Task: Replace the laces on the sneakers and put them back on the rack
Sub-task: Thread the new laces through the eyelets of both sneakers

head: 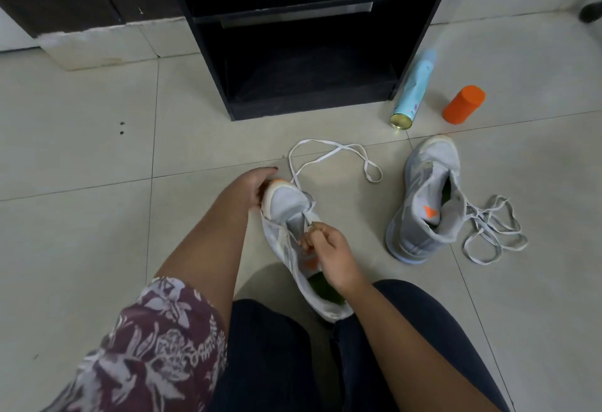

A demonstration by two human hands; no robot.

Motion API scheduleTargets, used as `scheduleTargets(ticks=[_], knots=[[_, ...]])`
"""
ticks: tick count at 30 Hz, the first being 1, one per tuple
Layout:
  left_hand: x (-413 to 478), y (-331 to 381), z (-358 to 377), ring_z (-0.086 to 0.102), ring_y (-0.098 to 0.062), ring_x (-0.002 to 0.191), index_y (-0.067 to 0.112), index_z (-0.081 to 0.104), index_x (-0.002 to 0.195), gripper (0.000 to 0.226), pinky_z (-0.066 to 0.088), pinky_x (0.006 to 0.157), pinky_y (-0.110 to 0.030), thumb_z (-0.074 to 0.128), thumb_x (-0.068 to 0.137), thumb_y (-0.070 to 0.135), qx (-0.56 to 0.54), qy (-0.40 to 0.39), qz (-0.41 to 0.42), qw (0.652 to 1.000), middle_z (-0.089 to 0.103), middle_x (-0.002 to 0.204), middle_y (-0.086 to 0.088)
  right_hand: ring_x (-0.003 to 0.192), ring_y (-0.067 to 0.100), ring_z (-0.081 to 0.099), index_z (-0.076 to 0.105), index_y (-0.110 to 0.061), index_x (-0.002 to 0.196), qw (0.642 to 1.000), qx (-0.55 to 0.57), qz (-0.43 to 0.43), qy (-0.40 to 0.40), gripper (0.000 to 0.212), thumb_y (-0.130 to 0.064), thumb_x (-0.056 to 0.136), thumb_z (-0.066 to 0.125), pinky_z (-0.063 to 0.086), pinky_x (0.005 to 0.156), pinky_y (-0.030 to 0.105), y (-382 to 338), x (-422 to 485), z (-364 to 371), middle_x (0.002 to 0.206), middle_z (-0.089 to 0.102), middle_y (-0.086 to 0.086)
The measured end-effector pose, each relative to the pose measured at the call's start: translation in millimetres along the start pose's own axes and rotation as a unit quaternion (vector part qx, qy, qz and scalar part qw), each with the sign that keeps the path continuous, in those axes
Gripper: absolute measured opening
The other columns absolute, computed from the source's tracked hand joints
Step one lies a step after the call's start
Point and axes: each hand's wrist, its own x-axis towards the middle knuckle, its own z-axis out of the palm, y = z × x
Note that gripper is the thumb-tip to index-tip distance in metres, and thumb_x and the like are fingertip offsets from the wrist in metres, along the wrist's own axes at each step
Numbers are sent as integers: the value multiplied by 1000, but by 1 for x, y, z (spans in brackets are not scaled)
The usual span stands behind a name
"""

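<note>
Down on the tiled floor (pixel 81 112), a person sits with a grey sneaker (pixel 286 213) raised between the knees, its toe pointing away toward the black rack (pixel 211 53). The left hand (pixel 257 188) wraps around the toe cap from the left, its fingers (pixel 267 170) curled over the orange-tipped front so the toe sits in the palm. The right hand (pixel 329 252) hovers over the open throat of the shoe, its fingers (pixel 308 239) pinched together on the white lace (pixel 329 147) right at the eyelets near the tongue. From that pinch the lace runs forward past the toe and loops loosely across the floor in front of the rack. A second sneaker (pixel 420 203) stands on the floor well to the right, apart from both hands, toe pointing away, with a loose lace (pixel 495 232) tangled just beside its heel. Beyond it, a pale blue spray can (pixel 413 92) lies on its side against the rack's right foot, and an orange container (pixel 464 104) stands near it. A floral sleeve (pixel 146 346) covers the left upper arm.
</note>
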Motion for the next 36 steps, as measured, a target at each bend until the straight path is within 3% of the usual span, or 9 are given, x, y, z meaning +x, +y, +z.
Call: scheduleTargets(ticks=[5, 8, 10, 13, 16, 20, 26, 33, 36], knots=[[19, 19, 2, 60, -25, 70, 8, 64, 72, 15, 52, 72, -31, 76, 75, 16, 176, 73, 46, 981, 63, 72, -11, 62, 24, 45, 53, -1, 71, 999, 26, -16, 10, 26, -9, 91, 39, 40, 62, 37, 3, 2, -4, 67, 49, 14], [10, 38, 0, 45, -20, 52, 5, 54, 59, 27, 38, 54, -26, 70, 80, 9, 350, 119, 83, 926, 53, 57, -10, 59, 23, 48, 51, -13, 64, 998, -60, -29, 10, 28, -32, 82, 41, 45, 59, 44, 7, 2, 0, 59, 49, 6], [-4, 54, 3, 43, -15, 48, 7, 59, 67, 19, 35, 50, -25, 63, 86, 7, 269, 99, 137, 948, 58, 71, -9, 59, 21, 49, 49, -24, 61, 992, -122, -32, 14, 29, -47, 74, 36, 49, 63, 47, 7, 0, 1, 55, 49, -4], [-39, 54, 8, 68, -8, 75, 10, 69, 101, 32, 52, 74, -22, 52, 94, 37, -8, -108, 215, 971, 70, 103, -2, 60, 20, 48, 48, -21, 64, 993, -107, -34, 24, 35, -53, 72, 36, 49, 64, 48, 4, -1, -1, 56, 49, -4], [-48, 2, 8, 64, -14, 103, 11, 69, 110, 62, 44, 101, -34, 25, 99, 53, 2, -23, 288, 957, 70, 112, -4, 60, 18, 41, 41, -12, 65, 995, -63, -66, 31, 39, -50, 75, 40, 46, 61, 47, 2, -1, -1, 61, 42, 4], [-43, -86, 18, 59, 3, 108, 8, 63, 119, 53, 41, 96, -14, 24, 102, 40, 67, -16, 353, 933, 64, 119, -1, 65, 18, 43, 45, -3, 68, 991, -34, -127, 25, 36, -37, 81, 40, 42, 64, 43, -4, -6, 3, 65, 46, 14], [-38, -103, 23, 43, -4, 130, 13, 46, 136, 58, 30, 112, -23, 29, 95, 51, 116, 39, 428, 896, 49, 138, 2, 45, 11, 32, 34, -20, 52, 990, 124, -32, 52, 40, -8, 90, 42, 34, 48, 25, -30, -24, -26, 48, 34, -5], [-30, -106, 31, 35, -16, 136, 19, 46, 129, 28, 24, 116, -28, 33, 104, 20, 113, 74, 449, 883, 39, 145, -8, 32, 10, 31, 42, -14, 60, 981, -108, 153, 52, 37, -26, 95, 48, 26, 39, 16, -27, -65, -117, 50, 40, 5], [-31, -105, 33, 38, -17, 134, 18, 48, 128, 29, 25, 114, -27, 32, 105, 19, 83, 83, 433, 894, 41, 144, -9, 76, 26, 58, 60, -10, 75, 912, -380, 149, 45, 33, -37, 92, 50, 43, 68, 31, -20, -64, -121, 87, 62, 15]])
